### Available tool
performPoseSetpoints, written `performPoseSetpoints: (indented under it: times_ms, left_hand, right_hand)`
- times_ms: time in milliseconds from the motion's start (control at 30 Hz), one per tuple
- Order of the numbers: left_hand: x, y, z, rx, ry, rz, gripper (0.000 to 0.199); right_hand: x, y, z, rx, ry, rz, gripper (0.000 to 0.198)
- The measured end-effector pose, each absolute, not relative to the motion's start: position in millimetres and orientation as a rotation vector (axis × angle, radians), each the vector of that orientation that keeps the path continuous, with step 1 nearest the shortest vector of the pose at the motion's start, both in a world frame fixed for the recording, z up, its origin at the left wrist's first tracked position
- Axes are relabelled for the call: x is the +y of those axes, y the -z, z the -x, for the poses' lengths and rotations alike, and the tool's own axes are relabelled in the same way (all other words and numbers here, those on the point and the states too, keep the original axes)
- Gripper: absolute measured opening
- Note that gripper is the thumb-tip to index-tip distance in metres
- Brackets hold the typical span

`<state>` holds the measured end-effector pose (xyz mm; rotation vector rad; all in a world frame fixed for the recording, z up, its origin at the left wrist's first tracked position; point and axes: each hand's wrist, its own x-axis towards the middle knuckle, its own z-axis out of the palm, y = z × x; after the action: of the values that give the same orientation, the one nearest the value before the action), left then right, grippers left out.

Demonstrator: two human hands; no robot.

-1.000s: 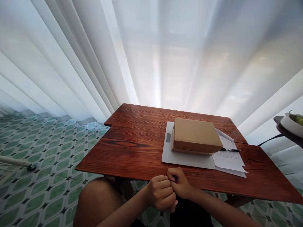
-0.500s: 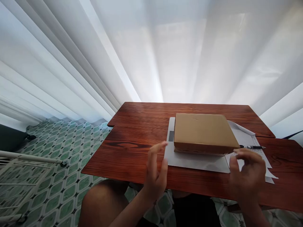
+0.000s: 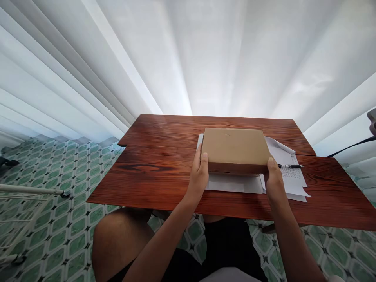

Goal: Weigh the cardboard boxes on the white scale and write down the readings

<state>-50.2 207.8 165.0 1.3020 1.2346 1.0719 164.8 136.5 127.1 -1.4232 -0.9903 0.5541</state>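
A brown cardboard box is gripped between my two hands above a flat white, laptop-like slab. My left hand presses the box's left side, its thumb at the near left corner. At the near right corner my right hand holds on, thumb on the edge and the other fingers hidden behind the box. Whether the box's underside touches the slab I cannot tell. Printed paper sheets lie to the right, with a black-and-white pen on top of them.
The reddish-brown wooden table extends on both sides of the box. White curtains hang behind it. A white metal rack stands at the left on the green patterned tile floor. My knee is below the table's front edge.
Both hands have moved forward from the air in front of the box and taken hold of its sides. The whole view has shifted, so the table appears farther left and higher.
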Motion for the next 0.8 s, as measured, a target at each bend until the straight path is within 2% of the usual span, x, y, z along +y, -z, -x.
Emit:
performPoseSetpoints:
  times_ms: [400,600,800]
  left_hand:
    - [223.0,-169.7,64.7,1.106,-1.258,-1.333,0.047]
    - [229.9,-180.1,106.1,1.06,-1.403,-1.268,0.045]
    - [238.2,-186.5,164.1,1.101,-1.568,-1.304,0.043]
  right_hand:
    - [148.0,-152.1,-157.2,-1.102,-0.561,1.395,0.057]
    - [158.4,-186.0,-124.7,-1.228,-0.684,1.396,0.054]
    - [186.6,-203.5,-80.8,-1.481,-0.758,1.347,0.06]
